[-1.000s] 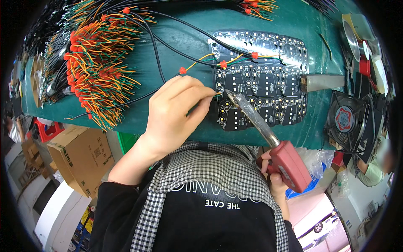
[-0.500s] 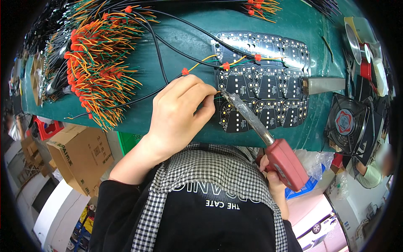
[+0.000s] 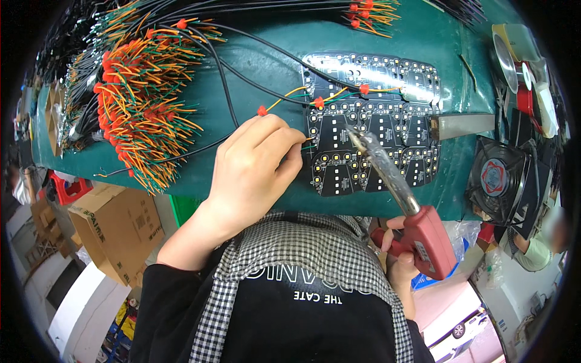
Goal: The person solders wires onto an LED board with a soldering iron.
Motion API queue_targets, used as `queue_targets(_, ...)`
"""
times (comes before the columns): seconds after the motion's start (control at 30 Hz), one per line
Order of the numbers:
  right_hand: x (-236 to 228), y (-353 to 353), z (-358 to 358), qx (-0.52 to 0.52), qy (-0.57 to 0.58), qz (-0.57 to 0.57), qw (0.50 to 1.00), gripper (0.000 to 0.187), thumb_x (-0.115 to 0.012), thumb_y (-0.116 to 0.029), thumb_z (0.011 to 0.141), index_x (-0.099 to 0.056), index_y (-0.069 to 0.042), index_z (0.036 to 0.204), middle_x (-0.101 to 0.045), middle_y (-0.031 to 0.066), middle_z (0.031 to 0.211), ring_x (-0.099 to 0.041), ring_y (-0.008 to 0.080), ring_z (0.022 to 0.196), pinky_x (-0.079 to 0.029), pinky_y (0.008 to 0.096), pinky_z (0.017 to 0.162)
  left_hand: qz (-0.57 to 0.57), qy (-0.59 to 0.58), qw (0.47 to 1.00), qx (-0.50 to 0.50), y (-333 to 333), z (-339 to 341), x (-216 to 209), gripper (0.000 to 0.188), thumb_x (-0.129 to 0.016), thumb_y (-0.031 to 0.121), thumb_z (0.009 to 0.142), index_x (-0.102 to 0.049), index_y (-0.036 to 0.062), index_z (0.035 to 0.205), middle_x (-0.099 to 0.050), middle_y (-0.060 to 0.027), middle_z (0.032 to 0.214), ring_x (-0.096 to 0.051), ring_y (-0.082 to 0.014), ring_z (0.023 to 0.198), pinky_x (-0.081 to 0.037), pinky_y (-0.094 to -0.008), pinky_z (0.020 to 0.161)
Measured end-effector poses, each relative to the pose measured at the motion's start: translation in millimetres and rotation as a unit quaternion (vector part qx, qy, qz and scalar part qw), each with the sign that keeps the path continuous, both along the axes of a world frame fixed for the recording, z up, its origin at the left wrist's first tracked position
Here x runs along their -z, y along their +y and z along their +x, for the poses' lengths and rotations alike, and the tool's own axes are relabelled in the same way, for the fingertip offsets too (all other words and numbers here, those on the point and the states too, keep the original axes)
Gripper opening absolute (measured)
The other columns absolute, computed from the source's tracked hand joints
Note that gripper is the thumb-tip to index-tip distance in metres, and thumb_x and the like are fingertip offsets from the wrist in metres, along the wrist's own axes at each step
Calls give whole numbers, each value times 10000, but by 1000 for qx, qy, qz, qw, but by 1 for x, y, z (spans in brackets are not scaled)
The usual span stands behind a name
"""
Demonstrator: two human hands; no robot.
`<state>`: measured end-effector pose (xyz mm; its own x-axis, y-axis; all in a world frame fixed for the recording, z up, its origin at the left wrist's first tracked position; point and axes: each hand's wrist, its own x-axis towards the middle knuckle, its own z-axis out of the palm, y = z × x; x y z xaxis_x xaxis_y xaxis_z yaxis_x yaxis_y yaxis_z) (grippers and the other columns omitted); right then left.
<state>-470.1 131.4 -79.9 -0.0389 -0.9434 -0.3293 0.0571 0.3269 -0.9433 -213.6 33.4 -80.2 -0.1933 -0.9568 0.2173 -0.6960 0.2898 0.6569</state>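
Note:
My left hand [image 3: 251, 169] pinches a thin orange-and-green wire [image 3: 305, 142] against the left edge of a black LED circuit board panel [image 3: 375, 145] on the green table [image 3: 254, 66]. My right hand [image 3: 399, 257] grips a red pistol-shaped soldering iron [image 3: 423, 236]. Its metal barrel slants up-left, and the tip [image 3: 351, 132] hovers over the upper middle of the panel. A second, silvery panel [image 3: 381, 72] lies just behind the black one, with red-capped wires [image 3: 318, 101] running onto it.
A big bundle of orange and green wires with red caps [image 3: 142, 118] lies at the left. A black fan [image 3: 499, 178] stands at the right edge, tape rolls and containers [image 3: 523, 66] behind it. Cardboard boxes [image 3: 115, 227] sit on the floor at the lower left.
The soldering iron tip has drifted slightly up the panel. My left hand has stayed at the panel's left edge with the wire.

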Motion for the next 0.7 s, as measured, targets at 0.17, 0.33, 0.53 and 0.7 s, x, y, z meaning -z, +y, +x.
queue_targets(0.17, 4, -2, -6, 69, 21, -37, 997, 835, -645, -639, 744, -459, 37, 1198, -586, 138, 1019, -521, 145, 593, -405, 250, 516, -57, -45, 996, 45, -33, -2, -16, 99, -635, 59, 753, -583, 37, 834, -540, -87, 796, -551, -271, 748, -467, -355, 646)
queue_targets(0.33, 6, -5, -10, 89, 7, -42, 995, 829, -653, -616, 754, -445, 52, 1199, -585, 150, 1021, -517, 146, 566, -402, 247, 502, -248, -146, 957, 29, -121, -20, -8, 102, -615, 30, 781, -594, 17, 880, -590, -89, 819, -590, -235, 773, -477, -329, 688)
queue_targets(0.53, 9, -6, -17, 105, -4, -70, 992, 813, -654, -604, 760, -450, 52, 1195, -593, 153, 1006, -519, 145, 547, -399, 241, 495, -150, -137, 979, 23, -158, -41, -9, 88, -643, 65, 722, -576, 29, 767, -530, -114, 826, -556, -287, 851, -454, -364, 753)
queue_targets(0.7, 10, -3, -24, 129, 1, -89, 988, 796, -650, -582, 778, -437, 53, 1208, -586, 155, 1016, -515, 142, 556, -412, 245, 498, 12, 9, 997, 76, -145, -33, -24, 154, -688, 43, 712, -566, 13, 801, -526, -100, 817, -557, -260, 805, -450, -333, 728)
